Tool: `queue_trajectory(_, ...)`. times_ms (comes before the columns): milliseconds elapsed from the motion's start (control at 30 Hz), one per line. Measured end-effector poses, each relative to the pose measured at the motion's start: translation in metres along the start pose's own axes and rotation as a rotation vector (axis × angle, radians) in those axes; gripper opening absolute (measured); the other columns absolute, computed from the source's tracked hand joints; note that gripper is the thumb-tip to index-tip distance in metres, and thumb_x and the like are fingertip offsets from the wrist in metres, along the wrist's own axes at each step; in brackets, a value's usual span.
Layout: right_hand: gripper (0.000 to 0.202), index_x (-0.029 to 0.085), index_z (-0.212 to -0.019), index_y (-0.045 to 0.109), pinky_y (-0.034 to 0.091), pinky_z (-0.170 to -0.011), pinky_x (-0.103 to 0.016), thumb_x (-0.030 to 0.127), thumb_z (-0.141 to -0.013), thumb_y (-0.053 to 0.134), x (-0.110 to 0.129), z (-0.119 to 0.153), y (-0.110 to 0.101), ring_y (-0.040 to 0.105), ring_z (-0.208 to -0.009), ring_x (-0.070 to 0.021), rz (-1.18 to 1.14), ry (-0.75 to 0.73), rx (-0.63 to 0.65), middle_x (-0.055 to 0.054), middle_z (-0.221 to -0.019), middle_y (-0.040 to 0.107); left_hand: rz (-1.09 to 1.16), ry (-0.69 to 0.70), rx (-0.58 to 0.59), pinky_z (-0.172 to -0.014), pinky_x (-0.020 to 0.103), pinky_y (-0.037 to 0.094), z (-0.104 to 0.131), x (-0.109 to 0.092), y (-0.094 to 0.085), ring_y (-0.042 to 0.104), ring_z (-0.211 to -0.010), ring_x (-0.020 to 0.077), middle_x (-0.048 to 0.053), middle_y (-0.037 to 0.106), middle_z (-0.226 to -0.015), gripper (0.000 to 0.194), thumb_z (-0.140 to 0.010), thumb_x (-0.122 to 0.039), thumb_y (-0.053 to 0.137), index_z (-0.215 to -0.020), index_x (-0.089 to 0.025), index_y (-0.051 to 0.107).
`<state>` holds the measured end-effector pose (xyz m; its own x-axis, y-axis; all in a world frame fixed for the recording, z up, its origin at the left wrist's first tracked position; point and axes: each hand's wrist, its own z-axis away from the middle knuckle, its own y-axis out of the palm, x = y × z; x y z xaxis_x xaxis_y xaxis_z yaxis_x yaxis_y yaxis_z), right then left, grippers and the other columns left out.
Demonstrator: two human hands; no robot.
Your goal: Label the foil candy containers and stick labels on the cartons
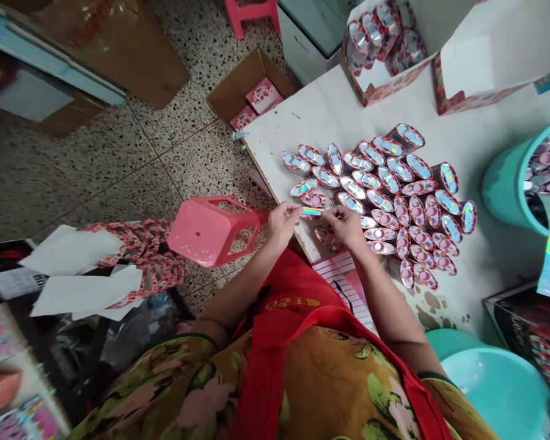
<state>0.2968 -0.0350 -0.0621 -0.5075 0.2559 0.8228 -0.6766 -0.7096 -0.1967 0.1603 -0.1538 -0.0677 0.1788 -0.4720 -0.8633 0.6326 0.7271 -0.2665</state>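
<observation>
Near the table's left edge, my left hand (284, 223) and my right hand (346, 225) are closed around opposite ends of a small shiny, iridescent strip (312, 211). The strip spans the short gap between my fingertips. Many silvery, red-patterned oval pouches (366, 179) stand close together on the white table (297, 116), just beyond and to the right of my hands. Some of these pouches have a pink round piece on top, such as one pouch (402, 209). One pouch (326, 237) lies partly under my right hand.
Open white boxes (476, 67) are at the back right, one holding pouches. A teal bucket (504, 183) stands at the right, another teal tub (495, 385) lower right. A pink stool (201, 232) and a cardboard box (229, 91) are on the floor to the left.
</observation>
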Motion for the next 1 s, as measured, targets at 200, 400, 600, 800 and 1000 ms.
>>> queue_trajectory(200, 0.018, 0.019, -0.067, 0.064, 0.034, -0.061, -0.028, 0.032, -0.079, 0.059, 0.007, -0.019, 0.001, 0.048, -0.057, -0.0141, 0.381, -0.034, -0.183, 0.000, -0.060, 0.060, -0.546, 0.273, -0.165, -0.095, 0.036, 0.044, -0.022, -0.002, 0.022, 0.058, -0.097, 0.0230, 0.005, 0.062, -0.093, 0.004, -0.079, -0.023, 0.076, -0.078, -0.023, 0.072)
queue_trajectory(400, 0.012, 0.020, -0.069, 0.066, 0.037, -0.065, -0.030, 0.029, -0.076, 0.064, 0.012, -0.035, 0.003, 0.058, -0.067, -0.0200, 0.647, 0.073, -0.184, -0.005, -0.070, 0.068, -0.726, 0.204, -0.168, -0.097, 0.041, 0.042, -0.028, -0.005, 0.032, 0.055, -0.109, 0.0288, 0.007, 0.063, -0.103, 0.008, -0.081, -0.027, 0.075, -0.084, -0.024, 0.068)
queue_trajectory(600, 0.006, 0.020, -0.077, 0.066, 0.042, -0.068, -0.030, 0.026, -0.076, 0.066, 0.008, -0.034, -0.013, 0.060, -0.071, -0.0197, 0.564, 0.036, -0.227, -0.004, -0.076, 0.069, -0.701, 0.153, -0.130, -0.097, 0.040, 0.043, -0.042, -0.013, 0.021, 0.057, -0.104, 0.0264, 0.005, 0.061, -0.106, 0.028, -0.076, -0.020, 0.077, -0.100, -0.025, 0.063)
queue_trajectory(800, 0.034, 0.019, -0.094, 0.069, 0.047, -0.072, -0.032, 0.052, -0.088, 0.062, -0.054, 0.069, -0.091, 0.062, -0.076, -0.0195, 0.355, -0.024, -0.376, -0.005, -0.087, 0.071, -0.723, 0.414, -0.035, -0.100, 0.041, 0.042, -0.025, -0.006, 0.016, 0.054, -0.109, 0.0269, 0.008, 0.062, -0.109, 0.022, -0.085, -0.031, 0.072, -0.106, -0.023, 0.066)
queue_trajectory(1000, 0.040, 0.018, -0.101, 0.073, 0.046, -0.084, -0.041, 0.055, -0.091, 0.059, -0.105, 0.156, -0.089, 0.064, -0.094, -0.0297, 0.678, 0.059, -0.303, -0.014, -0.099, 0.073, -0.890, 0.991, 0.793, -0.096, 0.044, 0.039, 0.059, 0.008, 0.078, 0.051, -0.117, 0.0272, 0.007, 0.066, -0.120, 0.019, -0.095, -0.030, 0.060, -0.111, -0.024, 0.069)
